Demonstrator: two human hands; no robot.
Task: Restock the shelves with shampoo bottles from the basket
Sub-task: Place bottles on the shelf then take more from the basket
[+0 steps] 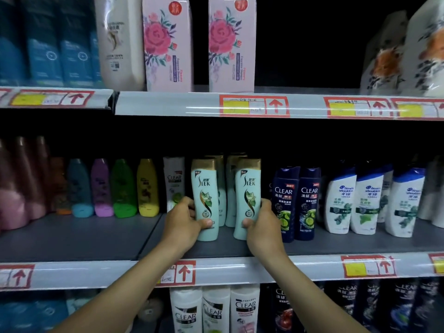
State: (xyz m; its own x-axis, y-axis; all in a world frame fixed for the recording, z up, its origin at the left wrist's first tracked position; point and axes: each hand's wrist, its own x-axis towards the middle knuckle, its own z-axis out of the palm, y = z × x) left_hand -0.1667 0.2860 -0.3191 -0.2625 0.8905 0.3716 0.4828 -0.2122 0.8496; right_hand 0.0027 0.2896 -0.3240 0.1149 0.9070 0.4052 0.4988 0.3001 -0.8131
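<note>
Two pale green Slek shampoo bottles with gold caps stand upright at the front of the middle shelf point(72, 239). My left hand point(183, 221) grips the left green bottle point(204, 188) low on its side, thumb across the front. My right hand point(262, 224) grips the right green bottle point(247, 188) the same way. More bottles of the same kind point(229, 164) stand right behind them. The basket is out of sight.
Dark blue Clear bottles point(296, 203) stand just right of my right hand, then white Head & Shoulders bottles point(365, 203). A white Clear bottle point(174, 181) and coloured bottles point(123, 188) stand to the left. Pink rose bottles point(231, 44) sit on the shelf above.
</note>
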